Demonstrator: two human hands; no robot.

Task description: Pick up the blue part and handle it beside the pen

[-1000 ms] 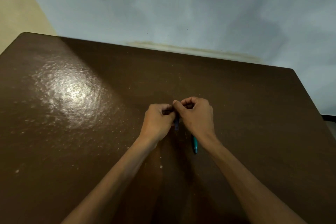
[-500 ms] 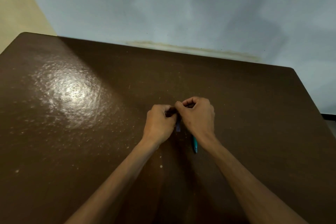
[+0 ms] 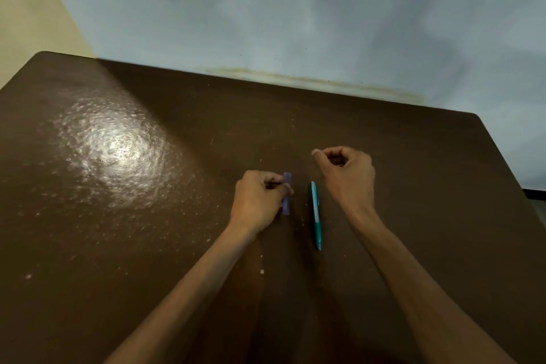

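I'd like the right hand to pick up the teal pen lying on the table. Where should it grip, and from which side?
Probably the light barrel, coming from above: the teal pen lies flat on the table, lengthwise away from the person, free on both sides. The right hand hovers just beyond its far end.

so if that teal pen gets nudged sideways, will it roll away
The pen looks slim and round, lying flat on the smooth, glossy table, so it would probably roll a little. If it has a clip, which I cannot make out, that may stop it. It is likely light and stiff.
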